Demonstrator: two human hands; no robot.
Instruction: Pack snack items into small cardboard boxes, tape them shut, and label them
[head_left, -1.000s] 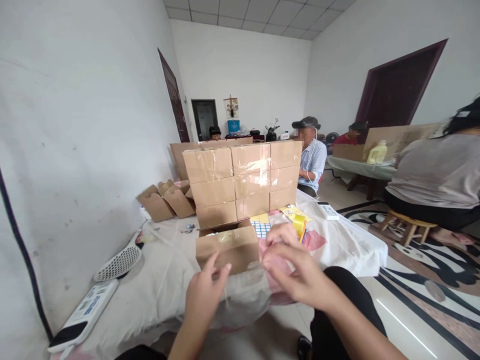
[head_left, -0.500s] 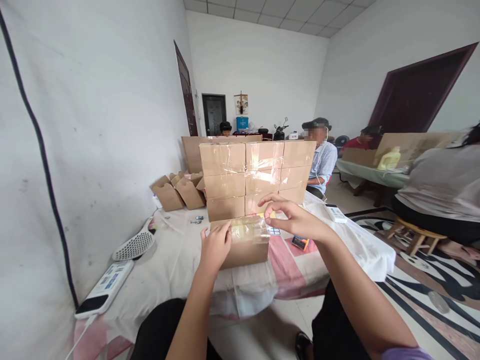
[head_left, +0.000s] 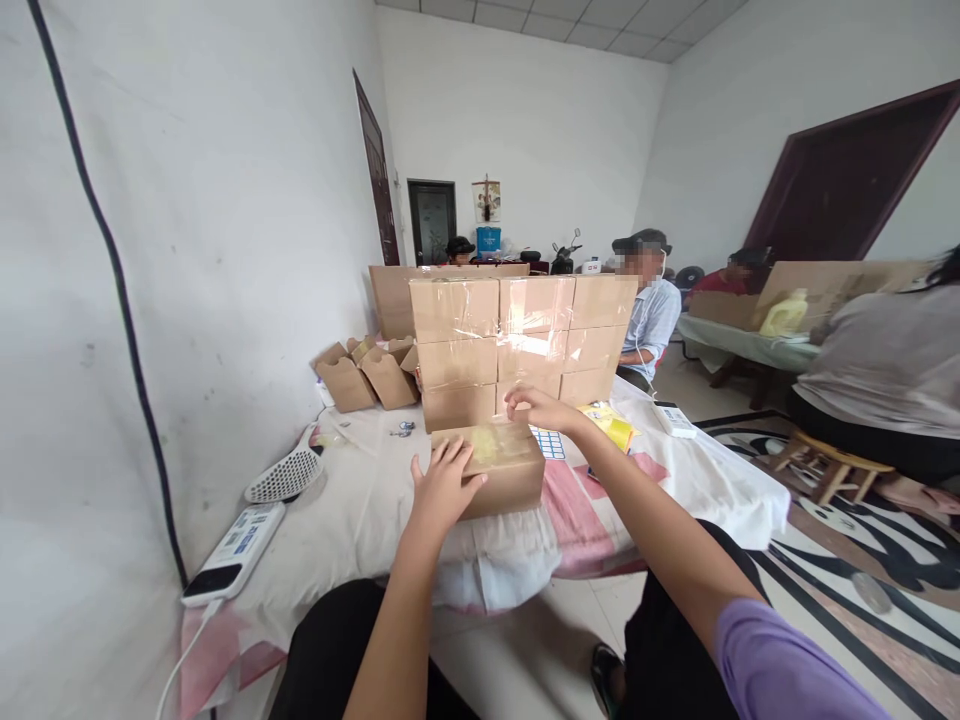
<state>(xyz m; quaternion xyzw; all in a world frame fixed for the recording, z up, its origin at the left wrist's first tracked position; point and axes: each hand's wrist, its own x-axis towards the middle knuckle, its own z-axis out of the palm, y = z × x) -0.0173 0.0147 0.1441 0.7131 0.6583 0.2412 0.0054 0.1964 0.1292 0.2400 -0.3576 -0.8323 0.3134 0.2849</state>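
Note:
A small brown cardboard box (head_left: pixel 504 477) with clear tape over its top lies on the cloth-covered table (head_left: pixel 360 520) in front of me. My left hand (head_left: pixel 444 485) rests on its near left corner with the fingers spread flat. My right hand (head_left: pixel 541 408) reaches over the box's far edge, fingers curled down onto the top; nothing shows in them. Behind the box stands a stack of taped brown boxes (head_left: pixel 517 345), three rows high.
Open unfolded boxes (head_left: pixel 365 375) sit at the back left. A white scale with a phone (head_left: pixel 232 553) and a white perforated scoop (head_left: pixel 285 477) lie on the left. A sheet of blue stickers (head_left: pixel 550 443), a yellow packet (head_left: pixel 611 427) and a remote (head_left: pixel 674 418) lie to the right. Other people sit behind.
The box now lies flat with its taped top up. My left hand slid to its near left corner and my right hand moved to the far edge. The view shifted to the left.

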